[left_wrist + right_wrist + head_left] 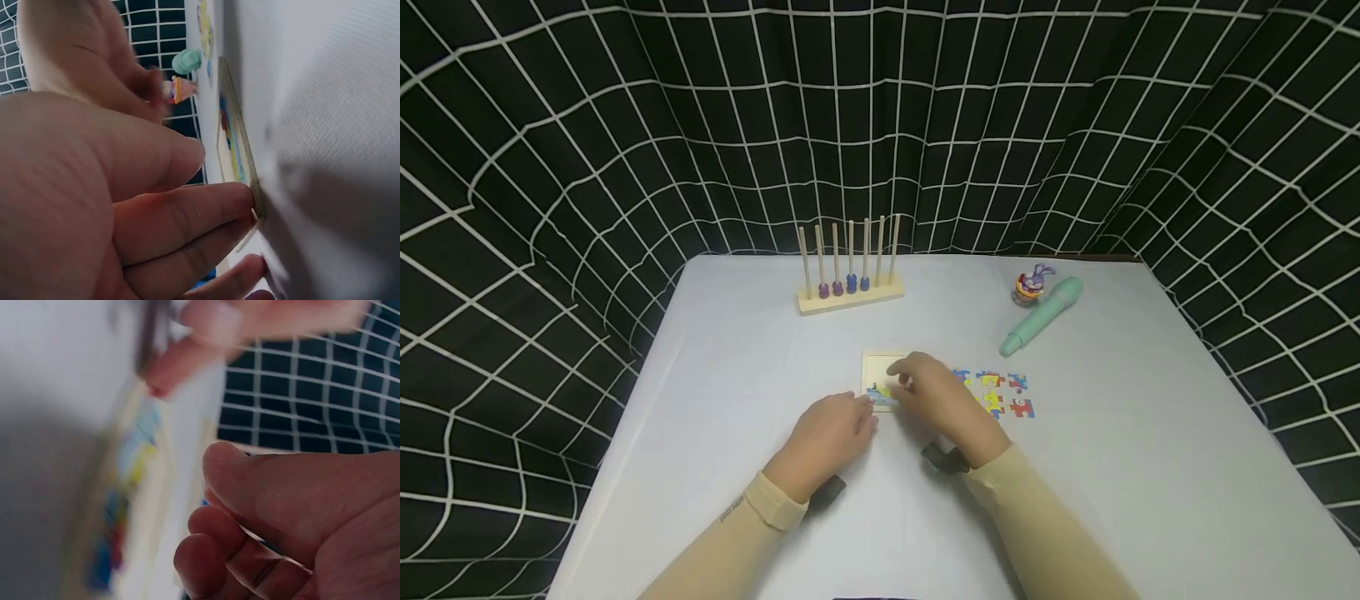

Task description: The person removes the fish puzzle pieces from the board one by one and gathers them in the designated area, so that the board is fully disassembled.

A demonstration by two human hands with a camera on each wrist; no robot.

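A small wooden puzzle tray (864,367) lies in the middle of the table, with colourful pieces (232,140) fitted along its near side and its pale base bare farther back. My left hand (829,433) touches the tray's near left corner with its fingertips, the thumb held apart from it in the left wrist view. Over the tray's right part is my right hand (936,400), fingers loosely bent and nothing seen between them in the right wrist view. Several loose jigsaw pieces (1022,407) lie just right of the tray, some partly hidden by the right hand.
A wooden peg rack (850,297) with purple and blue beads stands toward the back. At the right rear lie a mint-green toy microphone (1042,317) and a small figure with purple ears (1030,285). Black grid-patterned cloth (865,108) encloses the white table's (737,333) back and sides.
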